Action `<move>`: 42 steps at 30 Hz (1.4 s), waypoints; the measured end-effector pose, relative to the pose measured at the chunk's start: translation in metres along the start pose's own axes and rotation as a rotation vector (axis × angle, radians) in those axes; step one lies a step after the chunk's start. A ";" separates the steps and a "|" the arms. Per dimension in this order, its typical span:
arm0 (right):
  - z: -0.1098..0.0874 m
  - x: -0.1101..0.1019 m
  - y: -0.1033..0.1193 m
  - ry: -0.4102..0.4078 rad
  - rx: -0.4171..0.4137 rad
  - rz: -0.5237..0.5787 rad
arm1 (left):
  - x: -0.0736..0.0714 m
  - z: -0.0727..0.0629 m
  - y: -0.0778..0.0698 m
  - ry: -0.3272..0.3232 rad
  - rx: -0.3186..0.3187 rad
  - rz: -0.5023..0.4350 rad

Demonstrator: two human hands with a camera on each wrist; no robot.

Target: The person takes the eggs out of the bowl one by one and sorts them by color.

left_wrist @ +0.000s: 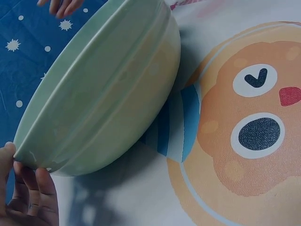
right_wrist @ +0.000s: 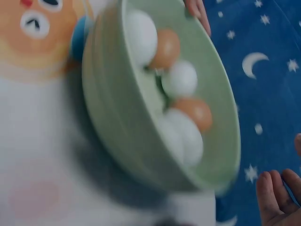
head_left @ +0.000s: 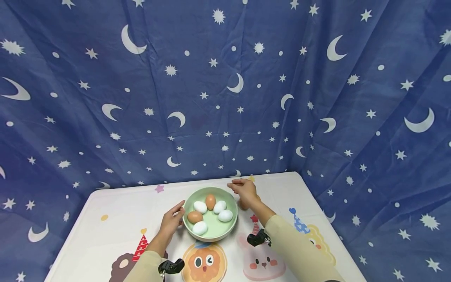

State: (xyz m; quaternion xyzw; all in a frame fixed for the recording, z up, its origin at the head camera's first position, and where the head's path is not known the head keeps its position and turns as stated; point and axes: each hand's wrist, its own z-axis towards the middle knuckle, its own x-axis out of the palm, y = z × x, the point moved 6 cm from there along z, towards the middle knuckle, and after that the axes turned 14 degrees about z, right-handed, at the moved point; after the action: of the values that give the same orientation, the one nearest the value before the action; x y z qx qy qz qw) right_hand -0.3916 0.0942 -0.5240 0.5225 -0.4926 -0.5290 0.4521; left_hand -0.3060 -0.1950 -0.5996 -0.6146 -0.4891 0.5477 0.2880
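A pale green bowl (head_left: pixel 212 237) stands on the table, holding several white eggs (head_left: pixel 225 215) and two brown eggs (head_left: pixel 195 217). At its left side, my left hand (head_left: pixel 171 222) pinches the rim; the left wrist view shows the thumb at the edge and fingers (left_wrist: pixel 46 181) curled below it. My right hand (head_left: pixel 247 192) hovers just off the bowl's right side, its fingers extended and apart from the rim. Partly hidden beneath that hand and wrist is a brown egg (head_left: pixel 243 205) on the table. In the right wrist view, the bowl (right_wrist: pixel 117 108) is blurred.
A white tablecloth (head_left: pixel 116 211) with cartoon animal prints covers the table. Behind it and to the right hangs a blue curtain (head_left: pixel 211 117) patterned with moons and stars. Black wrist cameras (head_left: pixel 170 266) sit on both beige sleeves (head_left: pixel 299 246).
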 end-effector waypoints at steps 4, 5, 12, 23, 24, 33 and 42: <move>-0.006 0.031 -0.006 0.012 0.004 -0.034 | -0.001 -0.001 0.000 -0.004 0.008 0.004; -0.008 0.038 -0.008 0.009 0.011 -0.050 | -0.001 -0.001 0.000 -0.004 0.010 0.005; -0.014 0.064 -0.027 -0.040 0.042 -0.169 | 0.000 -0.002 -0.001 0.006 0.011 -0.013; -0.010 0.083 -0.032 -0.023 -0.012 -0.300 | 0.000 -0.001 0.001 -0.004 0.018 -0.006; -0.011 0.084 -0.031 -0.018 -0.010 -0.311 | 0.000 -0.001 0.001 -0.004 0.018 -0.009; -0.015 0.087 -0.035 -0.019 -0.008 -0.372 | 0.000 0.000 0.002 0.000 0.016 -0.015; -0.014 0.088 -0.047 -0.038 0.004 -0.344 | 0.000 0.001 0.002 0.003 0.016 -0.018</move>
State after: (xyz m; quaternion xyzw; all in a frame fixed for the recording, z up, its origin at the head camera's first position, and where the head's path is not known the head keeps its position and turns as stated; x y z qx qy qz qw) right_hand -0.3799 0.0115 -0.5795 0.5901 -0.4054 -0.6074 0.3444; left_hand -0.3066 -0.1960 -0.6016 -0.6089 -0.4898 0.5480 0.2985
